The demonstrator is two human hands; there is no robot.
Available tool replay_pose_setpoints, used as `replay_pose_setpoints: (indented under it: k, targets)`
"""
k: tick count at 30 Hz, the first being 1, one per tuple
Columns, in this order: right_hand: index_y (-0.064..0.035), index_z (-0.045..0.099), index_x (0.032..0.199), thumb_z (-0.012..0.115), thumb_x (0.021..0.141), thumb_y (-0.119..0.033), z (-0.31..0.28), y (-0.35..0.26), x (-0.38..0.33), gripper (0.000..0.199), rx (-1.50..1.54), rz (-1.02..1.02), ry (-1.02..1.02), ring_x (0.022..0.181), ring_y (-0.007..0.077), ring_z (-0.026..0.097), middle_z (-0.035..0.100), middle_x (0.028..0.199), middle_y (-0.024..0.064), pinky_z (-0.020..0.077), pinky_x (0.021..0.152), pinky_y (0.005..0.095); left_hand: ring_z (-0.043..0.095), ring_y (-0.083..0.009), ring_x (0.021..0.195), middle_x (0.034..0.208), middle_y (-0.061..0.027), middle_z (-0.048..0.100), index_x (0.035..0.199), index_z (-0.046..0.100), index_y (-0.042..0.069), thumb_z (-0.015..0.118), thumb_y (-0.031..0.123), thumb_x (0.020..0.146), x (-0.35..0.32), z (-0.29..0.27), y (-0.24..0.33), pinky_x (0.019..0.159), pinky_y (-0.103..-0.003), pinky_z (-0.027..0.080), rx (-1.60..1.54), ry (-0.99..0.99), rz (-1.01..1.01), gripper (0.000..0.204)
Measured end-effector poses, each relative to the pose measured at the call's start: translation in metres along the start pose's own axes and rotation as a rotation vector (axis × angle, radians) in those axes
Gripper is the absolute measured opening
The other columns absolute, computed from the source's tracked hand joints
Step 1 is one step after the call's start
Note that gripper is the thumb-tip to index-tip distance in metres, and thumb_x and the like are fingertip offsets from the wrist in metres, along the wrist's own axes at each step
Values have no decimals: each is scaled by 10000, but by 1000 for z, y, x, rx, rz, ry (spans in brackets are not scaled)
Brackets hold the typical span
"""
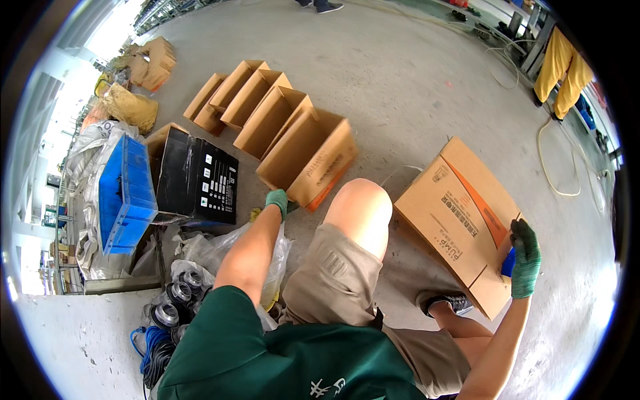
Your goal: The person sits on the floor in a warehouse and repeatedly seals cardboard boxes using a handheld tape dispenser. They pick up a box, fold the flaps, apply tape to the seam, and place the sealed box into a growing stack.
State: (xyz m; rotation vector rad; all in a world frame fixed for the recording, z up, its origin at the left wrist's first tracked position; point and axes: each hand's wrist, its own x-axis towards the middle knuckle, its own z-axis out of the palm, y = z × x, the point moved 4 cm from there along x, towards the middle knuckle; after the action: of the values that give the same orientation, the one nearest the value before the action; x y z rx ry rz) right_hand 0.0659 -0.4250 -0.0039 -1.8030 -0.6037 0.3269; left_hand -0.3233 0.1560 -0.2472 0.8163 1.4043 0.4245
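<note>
My right hand (527, 261), in a green knitted glove, is closed at the right edge of a large brown carton (447, 207). A blue object (509, 263) shows beside its palm, mostly hidden, so its kind is unclear. The carton is tilted on the floor, its printed side with an orange stripe facing up. My left hand (277, 201), gloved alike, is at the near left corner of an open-topped carton (327, 160); its fingers are largely hidden. That carton stands nearest in a row of open brown cartons (257, 97).
At left are a blue plastic crate (130, 193) and a black box (207, 177). Clear plastic sheeting (227, 250), round metal parts (179, 292) and a blue cable coil (157, 350) lie near my left arm. A person in yellow trousers (562, 70) stands far right, by a pale hose (550, 177).
</note>
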Motion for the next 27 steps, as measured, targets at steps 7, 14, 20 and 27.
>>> replay_pose_setpoints:
  k: [7,14,20,27]
  targets:
    - [-15,646,1251,532,1008,-46,33,-1,-13,271,-303,106,-165,1095,147,603,680,1189,58,447,1001,281,664,-317,1013,1399,-162,500,1535,311,188,628,347,965,22,-32,-16,853,-425,557,235,314,351,670]
    - [-5,652,1228,533,991,-30,42,13,-20,267,-307,176,-153,1108,186,642,703,1147,94,459,999,299,531,-414,1289,1575,-250,293,1426,538,257,624,296,921,-102,71,41,1076,-439,454,1599,-170,610,513]
    - [19,633,1229,511,996,-19,40,19,-16,266,-310,194,-197,1119,198,640,693,1164,105,466,1010,313,499,-432,1327,1532,-268,352,1511,451,272,584,345,922,35,10,31,1125,-440,413,1489,-8,326,608]
    - [-11,628,1250,536,1022,-95,34,33,-20,260,-314,246,-222,1118,175,625,671,1192,74,486,968,313,330,-386,1452,1629,-234,176,1533,419,277,575,371,945,103,-19,93,1215,-391,258,1548,140,199,616]
